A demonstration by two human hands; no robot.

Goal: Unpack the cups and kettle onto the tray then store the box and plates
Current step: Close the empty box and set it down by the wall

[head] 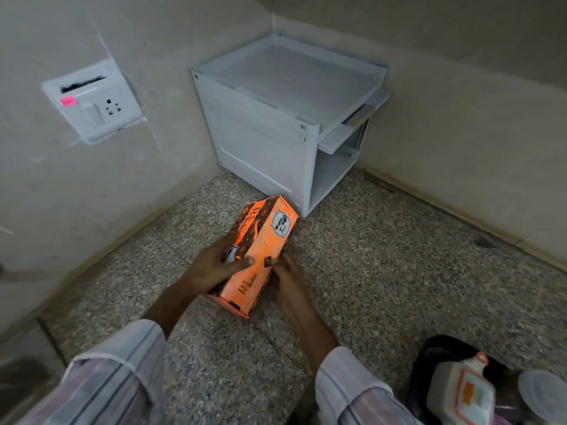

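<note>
The orange box (260,256) sits on the speckled floor (383,271) just near of the grey cabinet (285,118) in the far corner — bare floor to its right. The left hand (211,265) grips its left side, thumb across the top; the right hand (288,280) lies against its right side, fingers blurred — grip unclear. A white kettle (460,391) is cut off near right.

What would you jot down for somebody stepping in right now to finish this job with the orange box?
Left hand: grips the left side of the orange printed cardboard box, thumb across its top.
Right hand: rests on the box's right side, fingers blurred.
The box is over the speckled stone floor, in front of the grey plastic cabinet in the corner.
Done: cannot tell; no cups, kettle, tray or plates clearly show.
Left: store the box, probably in the cabinet.
</note>
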